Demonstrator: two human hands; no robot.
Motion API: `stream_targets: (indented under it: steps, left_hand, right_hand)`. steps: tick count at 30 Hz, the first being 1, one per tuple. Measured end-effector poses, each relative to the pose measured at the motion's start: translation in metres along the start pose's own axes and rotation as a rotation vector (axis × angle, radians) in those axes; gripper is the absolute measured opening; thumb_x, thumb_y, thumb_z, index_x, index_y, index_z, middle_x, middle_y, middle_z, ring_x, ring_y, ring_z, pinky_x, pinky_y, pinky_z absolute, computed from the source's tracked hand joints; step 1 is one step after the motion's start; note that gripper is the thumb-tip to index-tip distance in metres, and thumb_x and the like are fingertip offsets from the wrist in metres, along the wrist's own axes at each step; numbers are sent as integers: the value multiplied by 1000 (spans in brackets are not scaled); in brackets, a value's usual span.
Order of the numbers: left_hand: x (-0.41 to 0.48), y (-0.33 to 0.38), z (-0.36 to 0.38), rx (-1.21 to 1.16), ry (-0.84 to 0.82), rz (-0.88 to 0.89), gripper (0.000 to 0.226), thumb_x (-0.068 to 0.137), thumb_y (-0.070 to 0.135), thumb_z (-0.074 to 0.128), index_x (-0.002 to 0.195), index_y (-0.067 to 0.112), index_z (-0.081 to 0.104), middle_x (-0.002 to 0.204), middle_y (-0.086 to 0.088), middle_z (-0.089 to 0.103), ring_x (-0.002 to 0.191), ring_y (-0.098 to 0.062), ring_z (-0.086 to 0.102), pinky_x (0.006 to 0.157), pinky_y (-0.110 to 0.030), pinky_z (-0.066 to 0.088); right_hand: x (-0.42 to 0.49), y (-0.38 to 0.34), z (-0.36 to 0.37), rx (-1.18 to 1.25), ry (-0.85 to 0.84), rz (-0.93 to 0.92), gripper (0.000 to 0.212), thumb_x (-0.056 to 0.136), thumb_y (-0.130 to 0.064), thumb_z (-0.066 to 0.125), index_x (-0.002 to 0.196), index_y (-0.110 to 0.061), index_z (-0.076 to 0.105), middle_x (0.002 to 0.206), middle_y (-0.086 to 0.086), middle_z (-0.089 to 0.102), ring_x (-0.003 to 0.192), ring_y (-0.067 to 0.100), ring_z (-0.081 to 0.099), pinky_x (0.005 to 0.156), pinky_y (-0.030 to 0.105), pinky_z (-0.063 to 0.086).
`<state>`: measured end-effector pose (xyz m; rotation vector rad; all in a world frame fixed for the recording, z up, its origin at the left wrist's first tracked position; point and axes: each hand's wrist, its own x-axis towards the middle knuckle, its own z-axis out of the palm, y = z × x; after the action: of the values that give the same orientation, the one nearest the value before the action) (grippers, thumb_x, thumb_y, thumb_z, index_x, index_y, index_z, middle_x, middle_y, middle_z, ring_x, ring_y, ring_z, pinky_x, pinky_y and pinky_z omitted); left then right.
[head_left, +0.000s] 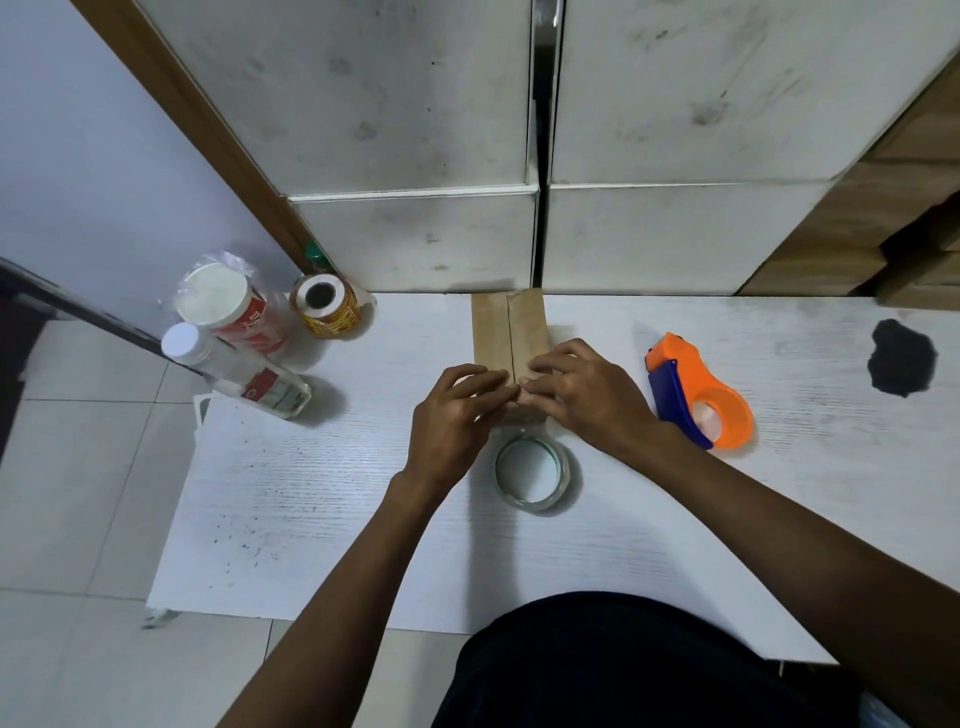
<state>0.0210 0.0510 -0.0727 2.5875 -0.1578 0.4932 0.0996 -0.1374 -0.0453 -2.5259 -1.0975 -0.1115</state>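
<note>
A small brown cardboard box (509, 325) lies on the white table (322, 493), its two top flaps meeting along a middle seam. My left hand (457, 410) and my right hand (582, 387) rest on the box's near end, fingers curled over the flaps on either side of the seam, fingertips nearly touching. A roll of clear tape (532, 475) lies flat just in front of the box, below my hands. Whether a strip of tape runs from the roll to the box is too faint to tell.
An orange and blue tape dispenser (698, 392) lies right of my right hand. At the far left stand a white-capped clear bottle (234, 371), a red-labelled jar in plastic (234, 312) and a yellow label roll (324, 306). White boxes (415, 239) wall the table's back edge.
</note>
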Motion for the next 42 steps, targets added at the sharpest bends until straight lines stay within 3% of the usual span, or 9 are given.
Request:
stream_targets:
  steps: [8, 23, 25, 28, 30, 33, 35, 38, 42]
  left_hand:
    - [-3, -6, 5, 41, 75, 87, 18, 90, 25, 71, 105, 24, 81, 111, 4, 78, 105, -23, 68, 58, -36, 59]
    - [-12, -9, 19, 33, 172, 72, 21, 87, 24, 79, 107, 25, 80, 114, 8, 77, 108, -18, 70, 71, -26, 60]
    - [-12, -7, 19, 3, 171, 32, 22, 83, 23, 82, 105, 24, 81, 113, 7, 78, 107, -18, 70, 70, -29, 61]
    - [-10, -5, 19, -43, 156, -12, 21, 79, 28, 84, 99, 20, 82, 110, 5, 78, 105, -20, 70, 67, -33, 61]
    - [-8, -4, 16, -48, 135, -11, 20, 79, 29, 84, 96, 20, 82, 108, 5, 78, 104, -21, 70, 66, -35, 60]
    - [-3, -6, 9, -19, 73, 4, 20, 79, 29, 83, 97, 20, 80, 109, 5, 77, 105, -21, 68, 64, -36, 59]
    - [-2, -7, 3, -1, 36, 17, 20, 80, 28, 83, 98, 19, 79, 110, 4, 76, 107, -21, 67, 62, -35, 59]
    - [-1, -7, -5, 35, -15, 11, 23, 78, 23, 84, 100, 19, 76, 112, 4, 75, 109, -19, 65, 60, -34, 58]
    - [-1, -4, -13, 80, -134, 2, 42, 72, 22, 87, 111, 20, 71, 120, 3, 70, 115, -19, 58, 67, -32, 59]
  right_hand:
    - [-1, 7, 5, -12, 4, -72, 35, 89, -41, 54, 92, -17, 79, 104, 3, 74, 96, 26, 63, 55, 35, 57]
    - [-11, 12, 25, -91, 155, -134, 25, 81, -31, 69, 98, -14, 74, 106, 6, 73, 92, 27, 65, 49, 34, 56]
    - [-12, 10, 24, -101, 131, -114, 28, 76, -24, 74, 102, -14, 72, 109, 5, 72, 95, 27, 65, 53, 33, 57]
    - [-21, 13, 20, -55, -5, -119, 50, 73, -16, 76, 121, -13, 64, 127, 7, 64, 113, 27, 58, 73, 30, 55]
    - [-32, 18, 16, 92, -52, -6, 61, 77, -17, 73, 134, -13, 53, 139, 8, 53, 125, 25, 49, 87, 28, 50]
    - [-54, 28, 18, 272, 97, 434, 53, 84, -17, 65, 134, -9, 47, 138, 9, 50, 128, 25, 45, 99, 31, 43]
    - [-66, 35, 22, 215, 65, 658, 43, 89, -19, 60, 127, -4, 49, 127, 15, 55, 115, 32, 53, 89, 38, 48]
    - [-79, 33, 34, -29, -223, 720, 40, 92, -33, 58, 115, -2, 51, 113, 17, 57, 101, 33, 56, 72, 39, 46]
    - [-76, 28, 45, -43, -209, 782, 40, 90, -40, 60, 105, -4, 50, 105, 14, 58, 94, 31, 59, 57, 34, 39]
